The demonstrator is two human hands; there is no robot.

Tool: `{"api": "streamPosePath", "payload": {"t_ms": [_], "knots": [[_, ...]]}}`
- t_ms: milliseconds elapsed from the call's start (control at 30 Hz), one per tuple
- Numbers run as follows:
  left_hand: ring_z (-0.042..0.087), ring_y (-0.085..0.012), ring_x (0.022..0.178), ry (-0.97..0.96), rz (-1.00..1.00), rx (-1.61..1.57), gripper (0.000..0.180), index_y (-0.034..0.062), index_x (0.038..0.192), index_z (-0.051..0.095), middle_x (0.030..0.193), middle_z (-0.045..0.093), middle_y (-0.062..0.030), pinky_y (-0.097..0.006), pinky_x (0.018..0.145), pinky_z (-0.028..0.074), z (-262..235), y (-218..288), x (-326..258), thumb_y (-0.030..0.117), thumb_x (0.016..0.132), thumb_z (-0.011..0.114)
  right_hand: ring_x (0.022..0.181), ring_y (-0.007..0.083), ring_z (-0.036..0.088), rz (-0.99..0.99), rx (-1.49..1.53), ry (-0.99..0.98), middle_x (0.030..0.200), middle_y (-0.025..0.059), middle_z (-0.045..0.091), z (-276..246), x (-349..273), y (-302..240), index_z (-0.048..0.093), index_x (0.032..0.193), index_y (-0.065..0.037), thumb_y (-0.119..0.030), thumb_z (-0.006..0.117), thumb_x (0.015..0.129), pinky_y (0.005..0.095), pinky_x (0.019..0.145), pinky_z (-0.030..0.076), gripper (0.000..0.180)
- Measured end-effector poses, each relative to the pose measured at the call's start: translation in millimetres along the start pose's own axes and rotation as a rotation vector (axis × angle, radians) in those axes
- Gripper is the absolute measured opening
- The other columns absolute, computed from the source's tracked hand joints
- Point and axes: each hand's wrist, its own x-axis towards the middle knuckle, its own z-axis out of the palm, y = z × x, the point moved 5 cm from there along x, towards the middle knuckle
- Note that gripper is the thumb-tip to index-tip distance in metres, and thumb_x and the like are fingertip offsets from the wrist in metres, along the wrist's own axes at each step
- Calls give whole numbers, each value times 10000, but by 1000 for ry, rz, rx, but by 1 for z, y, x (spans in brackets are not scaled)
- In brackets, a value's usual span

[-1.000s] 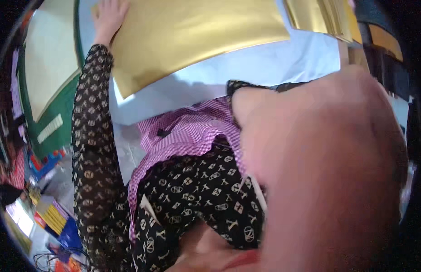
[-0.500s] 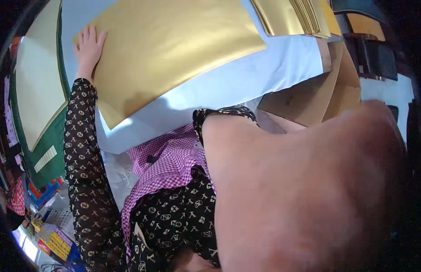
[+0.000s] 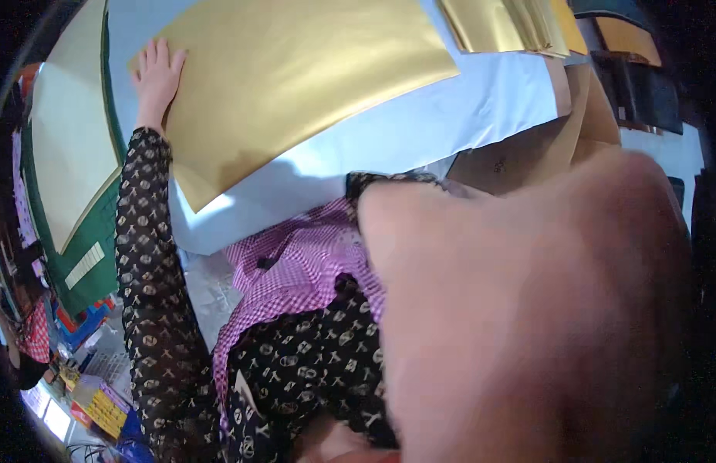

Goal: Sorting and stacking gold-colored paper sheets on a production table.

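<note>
White tabletop (image 3: 450, 123) fills the upper middle of the frame, bent by the wide lens, with a big gold sheet (image 3: 296, 77) lying flat across it. Over the past second the view has swung, so the sheet now sits more to the centre and the left hand (image 3: 157, 77) shows fully at upper left. That hand lies palm down, fingers spread and flat on the sheet's left edge, pressing rather than gripping; it appears to be steadying the sheet in place. Its patterned black sleeve (image 3: 146, 255) runs down the left side. At upper right lies a stack of more gold sheets (image 3: 512, 23), cut off by the frame's top. A green mat (image 3: 96, 231) with a pale sheet on it lies at far left. Much is hidden: the right arm (image 3: 528, 324) looms blurred across the lower right, and its hand is out of sight, so its fingers cannot be told. A brown box (image 3: 558, 147) peeks above the arm.
</note>
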Motion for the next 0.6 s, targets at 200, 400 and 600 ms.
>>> {"api": "streamPosePath", "payload": {"t_ms": [200, 400, 600], "knots": [[261, -317, 1375, -165, -11, 262, 631, 95, 1430, 314, 1494, 294, -127, -540, 1080, 231, -45, 11, -10, 496, 948, 394, 711, 243, 554, 142, 72, 67, 718, 78, 598, -6, -2, 75, 526, 705, -96, -517, 340, 979, 447, 808, 421, 535], [207, -357, 1401, -149, -106, -152, 675, 34, 1449, 279, 1517, 254, -172, -491, 1137, 153, -52, 13, -17, 491, 963, 384, 957, 259, 609, 290, -635, 32, 1036, 132, 672, -89, 5, 139, 639, 1083, -57, -242, 420, 969, 415, 888, 440, 309], [211, -348, 1402, -138, -132, -143, 652, 61, 1446, 304, 1514, 272, -156, -487, 1124, 178, -43, 13, -13, 473, 955, 422, 1256, 347, 429, 343, -991, -656, 1383, 180, 437, -3, 3, 219, 457, 1307, -38, -403, 469, 926, 421, 1100, 275, 528]]}}
